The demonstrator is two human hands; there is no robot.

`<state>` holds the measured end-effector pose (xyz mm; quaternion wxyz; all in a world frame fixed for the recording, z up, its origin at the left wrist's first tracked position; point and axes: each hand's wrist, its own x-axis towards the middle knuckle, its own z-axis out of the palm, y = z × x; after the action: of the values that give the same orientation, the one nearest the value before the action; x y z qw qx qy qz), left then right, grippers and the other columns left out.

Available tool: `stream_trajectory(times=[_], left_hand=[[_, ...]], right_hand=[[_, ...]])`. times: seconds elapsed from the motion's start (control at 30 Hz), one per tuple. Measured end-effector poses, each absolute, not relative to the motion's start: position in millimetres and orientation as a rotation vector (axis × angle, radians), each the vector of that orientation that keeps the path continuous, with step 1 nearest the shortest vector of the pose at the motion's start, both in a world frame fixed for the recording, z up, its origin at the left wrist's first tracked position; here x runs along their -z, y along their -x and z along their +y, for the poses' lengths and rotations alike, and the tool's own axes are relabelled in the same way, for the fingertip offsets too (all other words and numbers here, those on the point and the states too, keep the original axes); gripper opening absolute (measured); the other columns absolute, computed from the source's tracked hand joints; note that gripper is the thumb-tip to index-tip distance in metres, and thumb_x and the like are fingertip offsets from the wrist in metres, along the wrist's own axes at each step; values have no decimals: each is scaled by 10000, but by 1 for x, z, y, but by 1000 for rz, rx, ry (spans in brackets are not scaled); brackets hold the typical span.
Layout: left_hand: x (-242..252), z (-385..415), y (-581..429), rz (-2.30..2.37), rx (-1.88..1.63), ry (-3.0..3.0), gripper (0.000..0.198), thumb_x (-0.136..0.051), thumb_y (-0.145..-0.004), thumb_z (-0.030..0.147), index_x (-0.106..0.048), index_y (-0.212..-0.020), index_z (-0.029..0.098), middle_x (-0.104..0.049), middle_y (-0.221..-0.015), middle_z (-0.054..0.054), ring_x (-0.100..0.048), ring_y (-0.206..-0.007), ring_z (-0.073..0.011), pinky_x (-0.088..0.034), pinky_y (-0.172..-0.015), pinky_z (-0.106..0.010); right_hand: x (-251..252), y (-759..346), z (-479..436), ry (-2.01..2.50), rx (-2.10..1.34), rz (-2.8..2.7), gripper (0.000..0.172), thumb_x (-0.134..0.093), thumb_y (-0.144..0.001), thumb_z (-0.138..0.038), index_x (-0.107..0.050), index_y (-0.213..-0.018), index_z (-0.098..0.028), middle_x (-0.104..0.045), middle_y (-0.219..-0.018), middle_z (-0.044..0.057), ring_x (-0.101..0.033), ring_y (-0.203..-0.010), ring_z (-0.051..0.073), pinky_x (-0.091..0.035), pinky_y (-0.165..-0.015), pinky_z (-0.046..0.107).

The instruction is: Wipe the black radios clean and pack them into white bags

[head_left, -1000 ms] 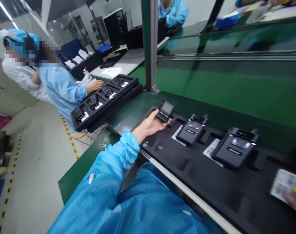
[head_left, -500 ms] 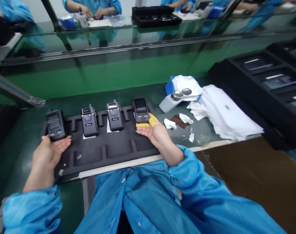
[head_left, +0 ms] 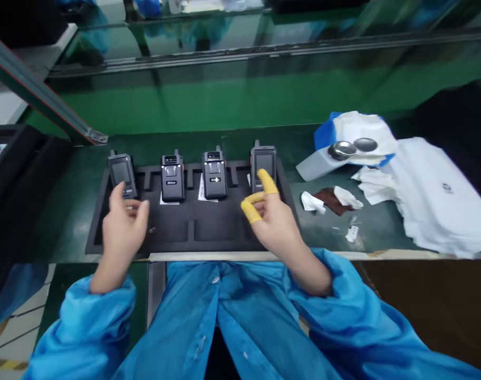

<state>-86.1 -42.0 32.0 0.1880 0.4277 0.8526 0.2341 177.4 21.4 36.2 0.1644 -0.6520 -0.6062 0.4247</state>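
A black foam tray (head_left: 209, 232) lies in front of me with a row of handheld radios along its far side. The leftmost radio (head_left: 122, 171) shows its screen. Two radios in the middle, one left (head_left: 172, 182) and one right (head_left: 214, 182), lie back side up. The rightmost radio (head_left: 263, 160) has its screen up. My left hand (head_left: 124, 227) hovers at the lower end of the leftmost radio, thumb and fingers apart. With yellow finger cots on thumb and index finger, my right hand (head_left: 276, 221) is open over the rightmost radio's lower part. Whether either hand touches a radio is unclear.
Right of the tray are a white bottle with a metal cap (head_left: 323, 161), a blue box of wipes (head_left: 323, 132), a brown scrap (head_left: 332, 201), crumpled wipes (head_left: 373, 184) and stacked white sheets (head_left: 442, 195). A metal post (head_left: 46, 87) slants at the left.
Both hands have left their grip on the outer radios and lifted, fingers spread. Those radios now lie on the tray. The head view has tilted down and shifted left.
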Motion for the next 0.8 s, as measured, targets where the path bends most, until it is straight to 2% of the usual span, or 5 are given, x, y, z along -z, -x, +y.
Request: stream_trajectory(times=[0.2, 0.4, 0.57, 0.7, 0.8], left_hand=[[-35, -8, 41, 2438, -25, -1595, 914, -588, -806, 508, -135, -1490, 105, -603, -1092, -194, -636, -930, -349, -525, -736, -410], [-22, 3, 35, 2412, -10, -1498, 934, -659, -783, 423, -136, -1493, 117, -617, -1062, -197, -628, -965, -343, -500, -803, -411], [-18, 7, 55, 2145, -800, -912, 767, -670, -764, 372, -307, -1402, 146, -653, -875, -80, -663, -828, -242, -526, -788, -381], [-18, 22, 58, 1519, -1250, -229, 294, -478, -887, 370, -537, -1044, 128, -634, -739, -47, -644, -635, -134, -527, -611, -228], [-22, 31, 50, 1317, -1298, 13, 356, -367, -930, 400, -565, -886, 108, -649, -718, -103, -637, -595, -127, -497, -536, -179]], right_hand=[[-36, -113, 39, 1988, -627, -2632, 771, -586, -835, -448, -311, -1429, -41, -611, -1023, 211, -641, -785, 263, -486, -629, 324], [-22, -108, 43, 2000, -545, -2584, 893, -613, -800, -448, -194, -1467, -26, -599, -1048, 219, -649, -782, 279, -476, -619, 326], [-26, -120, 55, 1974, -1150, -1775, 910, -666, -715, -436, -228, -1440, -104, -649, -897, 96, -665, -818, 283, -528, -769, 427], [-29, -111, 64, 1634, -1871, -760, 410, -536, -827, -343, -447, -1189, -172, -625, -734, 1, -668, -607, 170, -576, -674, 334], [-32, -104, 66, 1418, -2109, -362, 223, -366, -917, -301, -531, -938, -152, -642, -673, 40, -683, -622, 166, -578, -654, 293]])
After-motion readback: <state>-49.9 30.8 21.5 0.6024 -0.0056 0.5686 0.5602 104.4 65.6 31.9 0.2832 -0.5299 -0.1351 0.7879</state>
